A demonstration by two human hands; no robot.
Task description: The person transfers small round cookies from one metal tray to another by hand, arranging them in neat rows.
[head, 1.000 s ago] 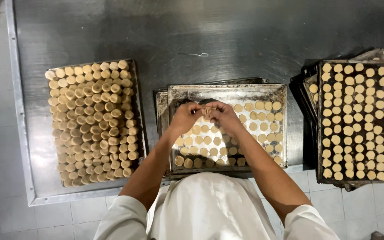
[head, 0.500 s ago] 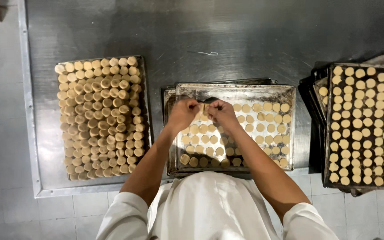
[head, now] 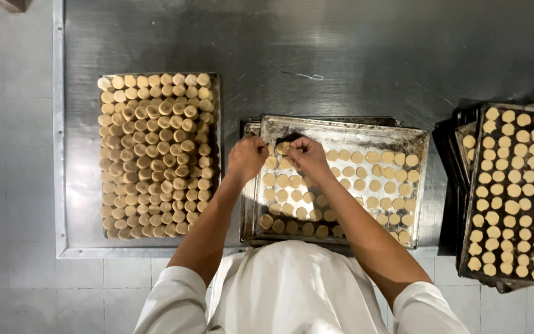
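Overhead view of a steel bench (head: 353, 55) bearing three groups of baking trays. Centre: a worn metal tray (head: 341, 127), resting on another tray of like size, holds pale round dough discs (head: 366, 179) laid flat in rows; the rows fill most of the sheet, while the upper left corner remains bare metal. The left hand (head: 246, 158) and the right hand (head: 307, 154) meet over that corner, close together, fingers curled and pinched. Both hands appear to grasp a small dough piece (head: 282, 147) between them at the top of the leftmost rows, though the exact grip is hidden by the knuckles. Both forearms reach up from the lower edge of the view, from short white sleeves.

Left: a separate tray (head: 214, 80), well apart from the central one, is packed with thicker dough rounds (head: 156, 154) crowded and overlapping in tight rows.

Right: a stack of dark trays (head: 458, 185) stands at the bench edge, partly overhanging it; the top one carries flat dough discs (head: 517, 192) in regular rows, evenly spaced.

Pale floor tiles (head: 7, 185) lie beside and below the bench
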